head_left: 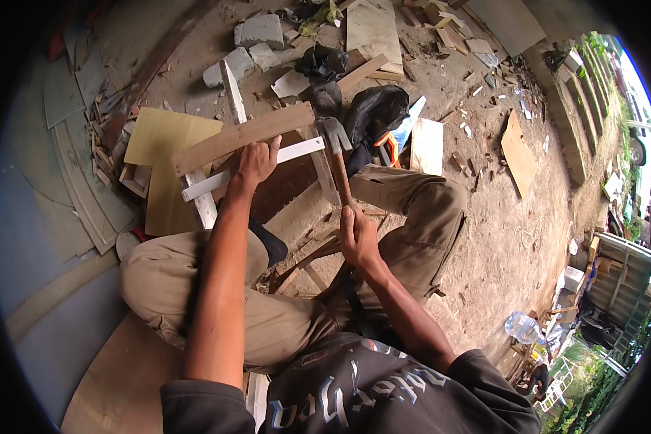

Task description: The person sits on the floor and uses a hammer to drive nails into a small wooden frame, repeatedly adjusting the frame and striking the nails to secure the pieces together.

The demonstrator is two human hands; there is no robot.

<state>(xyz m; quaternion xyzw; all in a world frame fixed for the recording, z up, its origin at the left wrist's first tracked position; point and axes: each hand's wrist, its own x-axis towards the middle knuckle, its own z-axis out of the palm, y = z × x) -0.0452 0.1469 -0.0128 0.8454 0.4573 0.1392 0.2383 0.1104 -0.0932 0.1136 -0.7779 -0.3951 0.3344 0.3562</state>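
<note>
Right hand clamped on hammer handle, head beside white strip, left hand gripping that strip below brown plank

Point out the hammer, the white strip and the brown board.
hammer (pixel 332 134): head view, on its metal head.
white strip (pixel 300 151): head view, right part.
brown board (pixel 217 147): head view, middle of its face.

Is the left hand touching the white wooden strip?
Touching. The head view shows the left hand lying on the white strip, fingers over it where it crosses the brown plank. The right hand holds the hammer.
</note>
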